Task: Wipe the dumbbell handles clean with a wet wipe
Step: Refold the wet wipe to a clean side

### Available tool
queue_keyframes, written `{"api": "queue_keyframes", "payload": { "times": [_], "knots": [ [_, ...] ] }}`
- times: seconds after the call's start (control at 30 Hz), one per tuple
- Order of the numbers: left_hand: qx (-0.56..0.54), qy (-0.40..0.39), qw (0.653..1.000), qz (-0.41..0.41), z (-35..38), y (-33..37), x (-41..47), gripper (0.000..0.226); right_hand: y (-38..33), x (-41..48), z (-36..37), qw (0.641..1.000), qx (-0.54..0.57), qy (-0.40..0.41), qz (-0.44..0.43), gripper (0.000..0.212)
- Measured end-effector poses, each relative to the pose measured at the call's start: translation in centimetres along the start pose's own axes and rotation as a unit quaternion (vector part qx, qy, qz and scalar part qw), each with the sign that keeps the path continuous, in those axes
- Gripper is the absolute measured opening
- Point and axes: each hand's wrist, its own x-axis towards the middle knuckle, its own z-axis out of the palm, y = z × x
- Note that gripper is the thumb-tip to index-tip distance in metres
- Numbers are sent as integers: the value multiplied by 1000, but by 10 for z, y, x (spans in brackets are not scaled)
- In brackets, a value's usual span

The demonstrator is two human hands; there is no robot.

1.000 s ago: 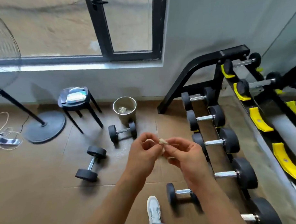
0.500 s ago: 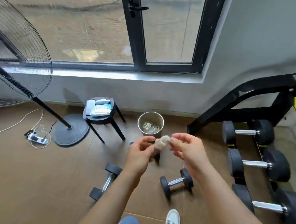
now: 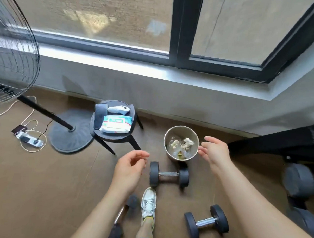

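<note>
- 3 black round-headed dumbbells with chrome handles lie on the brown floor:
  - one near centre, just near of the bin, handle running left-right
  - one near right, tilted
  - one near left, partly hidden under the left forearm
- 1 blurred dark dumbbell head at the right edge, below the black rack frame. Anything lower is too blurred to count.
- 1 round metal bin on the floor, centre right. Inside are crumpled whitish wipe wads; their number is unclear.
- 1 small round black stool, left of the bin. It carries 3 things:
  - 1 white-and-green wet wipe pack
  - 1 dark flat phone
  - 1 white controller
- 1 black standing fan at far left, with 1 power strip with cables beside its base.
- 1 white sneaker near centre, between the dumbbells.
- 2 bare hands, well apart.
- left hand: grip released, fingers loosely curled, nothing in it. It hovers just left of the centre dumbbell without touching it.
- right hand: grip released, fingers spread and relaxed, nothing in it. The fingertips are at the bin's right rim; cannot tell if they touch.
</note>
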Motion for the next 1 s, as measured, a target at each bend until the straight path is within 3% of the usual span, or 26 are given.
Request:
{"api": "queue_keyframes", "payload": {
  "times": [0.07, 0.17, 0.3, 0.43, 0.6, 0.73, 0.9, 1.0],
  "knots": [
    [15, 22, 1000, -4, -19, -11, 47, 26, 8, 27, 37, 999, 9, -6, 38, 31],
    [43, 52, 998, -16, -47, -35, 118, 27, 30, 58, 101, 995, -36, -81, 49, 21],
    [145, 66, 987, -14, -75, -78, 200, 24, 72, 94, 196, 960, -223, -166, -40, 18],
    [261, 60, 963, 13, -89, -118, 259, 22, 109, 123, 266, 848, -439, -210, -209, 22],
    [312, 80, 944, 71, -93, -155, 319, 32, 140, 163, 325, 729, -535, -242, -351, 35],
    [370, 72, 916, 138, -96, -174, 360, 46, 157, 196, 359, 647, -610, -247, -386, 44],
    [452, 39, 878, 151, -107, -187, 386, 69, 164, 211, 377, 544, -706, -189, -412, 53],
    [459, 31, 873, 163, -114, -191, 392, 73, 166, 216, 378, 465, -729, -162, -475, 56]
  ]
}}
